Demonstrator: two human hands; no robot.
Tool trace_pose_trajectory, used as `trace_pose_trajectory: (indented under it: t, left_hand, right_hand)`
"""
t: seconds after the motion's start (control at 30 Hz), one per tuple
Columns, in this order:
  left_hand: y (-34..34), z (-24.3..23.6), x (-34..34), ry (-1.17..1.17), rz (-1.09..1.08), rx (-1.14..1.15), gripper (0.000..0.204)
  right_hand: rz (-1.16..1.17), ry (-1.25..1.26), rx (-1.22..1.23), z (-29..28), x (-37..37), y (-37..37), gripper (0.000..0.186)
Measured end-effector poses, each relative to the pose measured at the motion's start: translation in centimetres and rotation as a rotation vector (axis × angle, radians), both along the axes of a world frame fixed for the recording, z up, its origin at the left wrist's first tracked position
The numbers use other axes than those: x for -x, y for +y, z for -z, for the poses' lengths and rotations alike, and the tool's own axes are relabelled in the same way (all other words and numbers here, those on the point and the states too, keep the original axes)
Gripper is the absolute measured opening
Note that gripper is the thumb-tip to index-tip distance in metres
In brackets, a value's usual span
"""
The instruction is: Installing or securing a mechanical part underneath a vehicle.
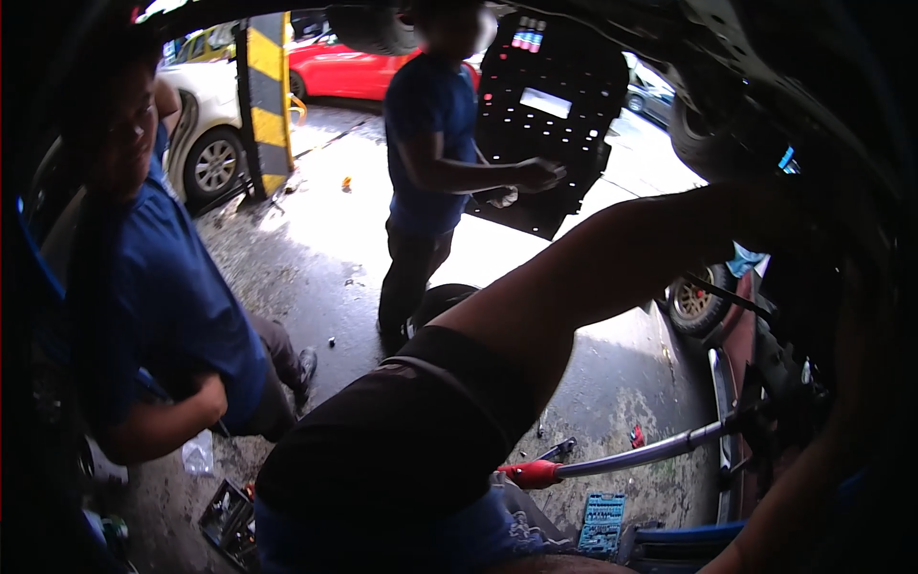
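My left arm (612,249), in a black sleeve with the forearm bare, reaches up and right beneath a raised car. At its end my left hand (779,222) fades into deep shadow among the dark underbody parts (794,344), and its fingers cannot be made out. From the lower right rises my right forearm (798,478); the hand beyond it is lost in the dark. A thin dark rod (729,293) slants below my left hand. Lower down, a metal bar (636,452) with a red end (531,474) runs toward the shadowed parts.
Two people in blue shirts stand left (182,287) and ahead (430,143), the latter beside a large black perforated panel (545,124). A blue socket set case (602,524) and a toolbox (229,521) lie on the floor. A striped post (268,105) stands near parked cars.
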State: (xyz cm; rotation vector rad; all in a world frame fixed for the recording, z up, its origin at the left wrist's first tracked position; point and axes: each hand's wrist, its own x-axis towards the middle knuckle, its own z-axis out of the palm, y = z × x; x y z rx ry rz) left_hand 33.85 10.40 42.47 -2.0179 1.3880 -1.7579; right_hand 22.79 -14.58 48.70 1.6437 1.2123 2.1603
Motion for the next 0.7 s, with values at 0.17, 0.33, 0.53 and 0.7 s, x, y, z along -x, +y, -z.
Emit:
trace_pose_trajectory:
  t: [0.17,0.33,0.53,0.7]
  left_hand:
    - [1.2,-0.3,-0.4,0.281,-0.181,0.165,0.035]
    - [-0.1,-1.5,1.6,0.74,0.035,0.291,0.037]
    - [0.7,-3.0,0.2,1.293,0.603,0.472,0.035]
    - [-1.7,-3.1,4.4,1.21,0.313,0.56,0.033]
  right_hand:
    - [0.065,0.131,-0.097,1.2,0.2,0.1,0.039]
    - [0.216,0.311,-0.212,1.4,0.1,-0.4,0.039]
    - [0.156,0.105,-0.136,1.1,-0.2,-0.5,0.037]
    - [0.086,0.001,-0.117,1.3,-1.4,-0.8,0.038]
